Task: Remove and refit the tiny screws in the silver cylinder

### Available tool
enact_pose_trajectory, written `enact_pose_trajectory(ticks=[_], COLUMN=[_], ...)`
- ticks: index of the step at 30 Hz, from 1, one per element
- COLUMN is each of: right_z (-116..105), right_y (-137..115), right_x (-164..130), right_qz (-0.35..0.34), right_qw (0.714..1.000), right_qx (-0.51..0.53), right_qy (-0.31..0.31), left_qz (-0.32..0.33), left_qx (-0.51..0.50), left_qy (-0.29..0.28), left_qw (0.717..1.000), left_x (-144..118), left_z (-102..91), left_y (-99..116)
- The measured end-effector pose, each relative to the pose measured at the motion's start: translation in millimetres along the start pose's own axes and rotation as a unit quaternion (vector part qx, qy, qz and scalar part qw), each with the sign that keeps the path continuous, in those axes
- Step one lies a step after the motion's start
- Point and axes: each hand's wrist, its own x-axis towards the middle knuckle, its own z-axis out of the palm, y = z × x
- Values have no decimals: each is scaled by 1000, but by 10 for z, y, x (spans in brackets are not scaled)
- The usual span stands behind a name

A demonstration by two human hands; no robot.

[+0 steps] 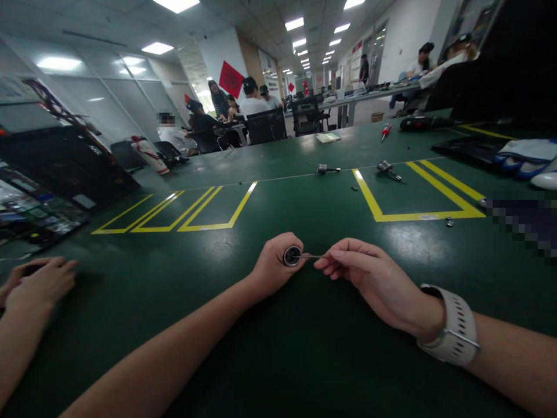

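My left hand [278, 260] is wrapped round a cylindrical metal part [292, 256], whose round open end with a bright rim faces me. From its side or mouth a thin metal rod [314, 256] reaches across to my right hand [357, 261]. The thumb and fingertips of that hand pinch the rod's outer end; its exact kind I cannot make out. Both hands are a little above the green table [209, 325]. Further back lie two similar metal parts with shafts, one [322, 169] near the middle and the other [385, 168] inside a yellow-taped area.
Small metal pieces [449, 222] lie at the right, with a red screwdriver [385, 132] and a dark power tool [424, 123] behind. Blue-white gloves [528, 155] rest at the far right. On the left, a co-worker's hand [41, 287] holds something dark. Yellow tape [204, 227] marks the table.
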Motion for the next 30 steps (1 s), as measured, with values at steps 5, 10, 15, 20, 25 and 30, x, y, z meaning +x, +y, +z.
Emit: enact_pose_trajectory(ticks=[5,10,15,20,25,30], right_z=[-1,10,35,39,4,-20], right_y=[11,1,-14,-20,10,36], right_x=[0,-11,-20,-29,-13,-3], right_qz=[-15,-19,-23,-36,-37,-48], right_qw=[1000,999,997,993,984,971], right_qx=[11,9,-4,-69,-155,-226], right_qy=[8,34,72,88,81,60], left_qz=[12,10,-4,-28,-37,-27], left_qx=[16,29,38,33,25,29], left_qy=[-19,-26,-29,-27,2,-7], left_qw=[1000,999,999,999,999,999], left_x=[11,18,14,13,23,22], left_z=[2,12,23,24,39,43], left_y=[-3,-29,-53,-64,-60,-34])
